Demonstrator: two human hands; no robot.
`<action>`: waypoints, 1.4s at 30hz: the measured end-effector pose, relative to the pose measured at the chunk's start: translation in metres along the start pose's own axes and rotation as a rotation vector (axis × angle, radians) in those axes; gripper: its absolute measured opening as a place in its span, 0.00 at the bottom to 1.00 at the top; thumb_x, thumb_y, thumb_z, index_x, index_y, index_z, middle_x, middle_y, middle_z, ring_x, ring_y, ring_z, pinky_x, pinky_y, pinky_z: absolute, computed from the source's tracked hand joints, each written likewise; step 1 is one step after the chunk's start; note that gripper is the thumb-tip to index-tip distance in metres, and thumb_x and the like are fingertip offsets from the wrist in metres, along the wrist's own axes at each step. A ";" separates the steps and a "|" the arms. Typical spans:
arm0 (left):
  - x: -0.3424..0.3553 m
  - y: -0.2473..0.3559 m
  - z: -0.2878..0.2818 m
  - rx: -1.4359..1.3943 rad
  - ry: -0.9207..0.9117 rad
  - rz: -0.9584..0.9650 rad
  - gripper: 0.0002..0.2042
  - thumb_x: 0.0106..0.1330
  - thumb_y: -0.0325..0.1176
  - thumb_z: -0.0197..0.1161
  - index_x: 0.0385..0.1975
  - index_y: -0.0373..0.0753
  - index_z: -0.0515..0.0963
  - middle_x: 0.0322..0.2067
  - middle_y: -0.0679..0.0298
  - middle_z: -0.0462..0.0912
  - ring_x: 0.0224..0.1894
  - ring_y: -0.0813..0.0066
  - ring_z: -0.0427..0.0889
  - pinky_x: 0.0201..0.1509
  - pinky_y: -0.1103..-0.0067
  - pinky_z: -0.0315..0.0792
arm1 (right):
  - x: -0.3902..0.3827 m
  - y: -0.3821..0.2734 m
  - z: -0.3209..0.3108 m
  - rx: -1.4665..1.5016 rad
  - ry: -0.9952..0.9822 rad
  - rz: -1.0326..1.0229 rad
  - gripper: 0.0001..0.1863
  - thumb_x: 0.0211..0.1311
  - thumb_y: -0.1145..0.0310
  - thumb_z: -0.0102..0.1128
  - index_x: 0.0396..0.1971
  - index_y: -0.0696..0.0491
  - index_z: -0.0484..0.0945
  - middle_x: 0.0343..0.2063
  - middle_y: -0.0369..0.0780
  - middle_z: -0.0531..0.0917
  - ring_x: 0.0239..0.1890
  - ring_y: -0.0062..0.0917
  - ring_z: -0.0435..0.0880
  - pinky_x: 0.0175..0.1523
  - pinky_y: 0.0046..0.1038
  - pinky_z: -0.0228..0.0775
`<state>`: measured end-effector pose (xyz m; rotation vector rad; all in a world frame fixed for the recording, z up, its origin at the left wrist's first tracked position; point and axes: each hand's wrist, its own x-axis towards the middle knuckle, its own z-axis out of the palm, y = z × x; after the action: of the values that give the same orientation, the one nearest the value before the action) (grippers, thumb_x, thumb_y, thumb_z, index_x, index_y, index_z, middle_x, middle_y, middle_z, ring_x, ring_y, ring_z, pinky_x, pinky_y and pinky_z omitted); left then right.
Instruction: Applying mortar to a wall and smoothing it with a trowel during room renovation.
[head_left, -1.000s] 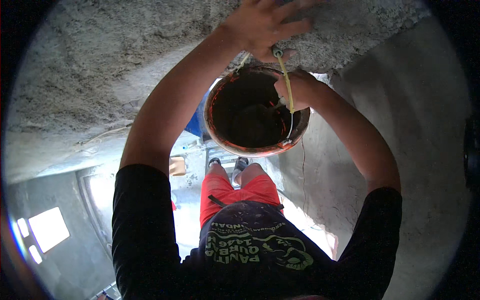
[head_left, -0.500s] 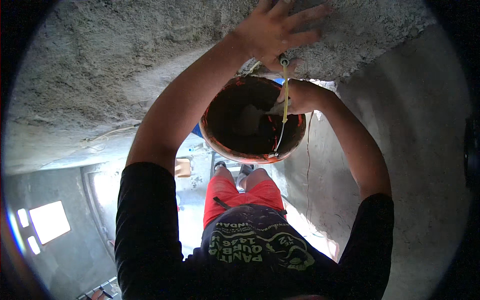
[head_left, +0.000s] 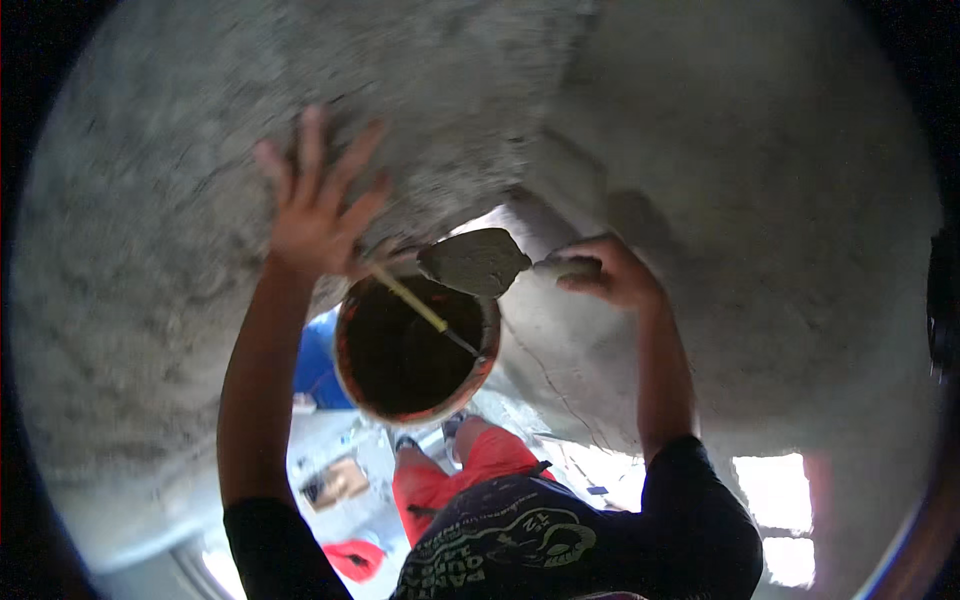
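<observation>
Since the frame half a second earlier, the right hand (head_left: 620, 275) has left the mouth of the bucket (head_left: 410, 415) and moved out to its right, bringing the trowel (head_left: 475, 262) clear of the interior; the view has also swung, so that bucket and left hand (head_left: 312, 232) now appear farther left. From where I stand, the trowel points leftward from the right hand, its handle (head_left: 568, 267) clamped between thumb and curled fingers. The blade lies beyond the fingertips, above the bucket's far rim, and bears a thick grey heap of mortar. The left hand is flat, its fingers fanned well apart before the rough wall (head_left: 150, 200); motion blur leaves contact with the surface uncertain. The yellow-sleeved bucket handle (head_left: 408, 298) runs from beside the left thumb down to the rim; whether it hangs on that thumb I cannot tell.

Containers: the bucket is round, orange-red and smeared along the rim. Its interior is deep in shadow, and the level of any mortar inside cannot be made out. A blue object (head_left: 318, 365) shows just beside it.

Writing: the black shirt (head_left: 520, 530) carries pale green lettering and a line drawing, upside down to the viewer and partly cut off by the lower edge.
</observation>
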<state>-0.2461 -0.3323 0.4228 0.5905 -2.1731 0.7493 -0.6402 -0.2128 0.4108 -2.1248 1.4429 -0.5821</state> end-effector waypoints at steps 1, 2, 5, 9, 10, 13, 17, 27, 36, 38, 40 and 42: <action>0.002 -0.002 -0.004 0.038 -0.012 0.004 0.31 0.53 0.66 0.61 0.47 0.45 0.77 0.71 0.59 0.62 0.75 0.31 0.44 0.66 0.30 0.19 | -0.022 0.000 0.003 0.038 0.098 0.064 0.23 0.53 0.62 0.75 0.44 0.61 0.82 0.36 0.44 0.87 0.39 0.25 0.85 0.47 0.29 0.75; 0.012 0.005 0.008 0.000 0.033 0.031 0.31 0.53 0.66 0.61 0.47 0.45 0.77 0.71 0.59 0.62 0.75 0.31 0.44 0.66 0.30 0.19 | -0.054 0.018 0.000 0.022 0.175 0.125 0.22 0.58 0.62 0.71 0.48 0.60 0.81 0.39 0.44 0.87 0.39 0.26 0.85 0.45 0.28 0.74; 0.032 0.007 0.004 0.006 0.033 0.003 0.26 0.60 0.62 0.55 0.45 0.46 0.76 0.70 0.57 0.64 0.74 0.30 0.45 0.67 0.31 0.18 | -0.109 0.003 0.006 0.441 0.312 0.409 0.22 0.64 0.62 0.65 0.53 0.59 0.77 0.41 0.42 0.85 0.37 0.27 0.82 0.43 0.29 0.74; 0.033 0.005 0.015 0.019 0.059 0.059 0.27 0.60 0.60 0.55 0.48 0.43 0.77 0.70 0.53 0.64 0.75 0.30 0.44 0.67 0.31 0.18 | -0.119 0.005 0.042 0.161 0.535 0.327 0.22 0.71 0.61 0.57 0.58 0.57 0.71 0.39 0.42 0.82 0.36 0.32 0.79 0.44 0.32 0.73; 0.032 0.005 0.017 -0.002 0.063 0.065 0.27 0.60 0.60 0.54 0.48 0.43 0.76 0.70 0.54 0.63 0.75 0.30 0.44 0.67 0.32 0.18 | -0.120 0.009 0.050 0.162 0.541 0.333 0.22 0.71 0.61 0.57 0.58 0.57 0.71 0.39 0.42 0.82 0.36 0.32 0.79 0.44 0.32 0.73; 0.031 0.007 0.019 0.002 0.082 0.038 0.24 0.57 0.57 0.56 0.45 0.45 0.77 0.70 0.56 0.65 0.75 0.30 0.44 0.68 0.34 0.16 | -0.118 0.012 0.069 0.237 0.569 0.390 0.21 0.69 0.63 0.60 0.57 0.57 0.72 0.42 0.46 0.83 0.41 0.35 0.82 0.47 0.32 0.73; 0.028 0.001 0.016 0.068 0.075 0.036 0.24 0.55 0.56 0.56 0.45 0.45 0.78 0.69 0.57 0.65 0.75 0.30 0.44 0.68 0.35 0.16 | -0.108 -0.008 0.093 0.095 0.552 0.396 0.23 0.61 0.66 0.67 0.54 0.58 0.73 0.42 0.51 0.83 0.42 0.38 0.84 0.48 0.33 0.74; 0.027 0.003 0.021 0.156 0.100 0.071 0.24 0.49 0.53 0.61 0.44 0.47 0.78 0.71 0.61 0.62 0.75 0.35 0.45 0.67 0.30 0.22 | -0.127 0.017 0.127 -0.178 0.730 0.168 0.18 0.61 0.70 0.65 0.49 0.59 0.76 0.42 0.51 0.82 0.40 0.48 0.83 0.45 0.35 0.76; 0.023 0.003 0.024 0.219 0.036 0.068 0.26 0.43 0.48 0.68 0.46 0.49 0.78 0.73 0.63 0.56 0.77 0.37 0.40 0.66 0.27 0.29 | -0.122 0.047 0.093 -0.251 1.010 0.158 0.19 0.64 0.65 0.64 0.50 0.62 0.77 0.39 0.54 0.83 0.40 0.46 0.85 0.46 0.36 0.76; 0.023 0.006 0.022 0.239 0.044 0.061 0.27 0.42 0.48 0.69 0.46 0.49 0.78 0.73 0.64 0.55 0.77 0.37 0.38 0.66 0.27 0.29 | -0.122 0.062 0.090 -0.247 1.002 0.128 0.20 0.65 0.64 0.63 0.50 0.62 0.77 0.39 0.55 0.83 0.40 0.46 0.85 0.46 0.36 0.76; 0.026 0.008 0.019 0.261 -0.017 0.031 0.27 0.41 0.49 0.69 0.45 0.49 0.78 0.73 0.63 0.55 0.77 0.37 0.38 0.66 0.27 0.31 | -0.118 0.074 0.090 -0.156 0.977 0.204 0.19 0.65 0.65 0.62 0.49 0.63 0.77 0.39 0.55 0.83 0.40 0.46 0.85 0.47 0.36 0.76; 0.026 0.005 0.018 0.247 0.020 0.053 0.26 0.44 0.49 0.66 0.45 0.46 0.78 0.73 0.61 0.56 0.77 0.37 0.39 0.67 0.28 0.29 | -0.116 0.070 0.095 -0.151 0.983 0.183 0.19 0.65 0.65 0.62 0.50 0.63 0.77 0.39 0.54 0.83 0.41 0.46 0.85 0.48 0.37 0.76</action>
<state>-0.2745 -0.3453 0.4311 0.6483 -2.1002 1.0579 -0.6737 -0.1098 0.2850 -1.8204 2.1879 -1.6234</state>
